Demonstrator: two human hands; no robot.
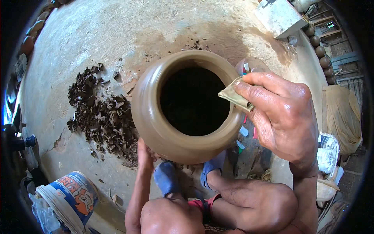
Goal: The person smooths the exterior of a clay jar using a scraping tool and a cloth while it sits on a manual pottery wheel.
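A large round clay pot [145,113] with a wide mouth stands in front of me, its surface wet and smooth. Between the thumb and fingers of my right hand [278,111] is a small folded piece of greenish cloth [230,94], damp-looking, at the right side of the pot's rim. Whether the cloth touches the rim I cannot tell. My left hand [145,156] is low at the pot's near left side, its fingers mostly hidden by the pot's belly. The inside of the pot is dark.
Dark clay scraps [101,113] lie heaped left of the pot. A printed plastic bucket [74,199] stands at lower left. Small tools [241,145] lie right of the pot, near my blue clogs [165,177]. A white block [278,19] and a row of round pots [320,51] are at far right.
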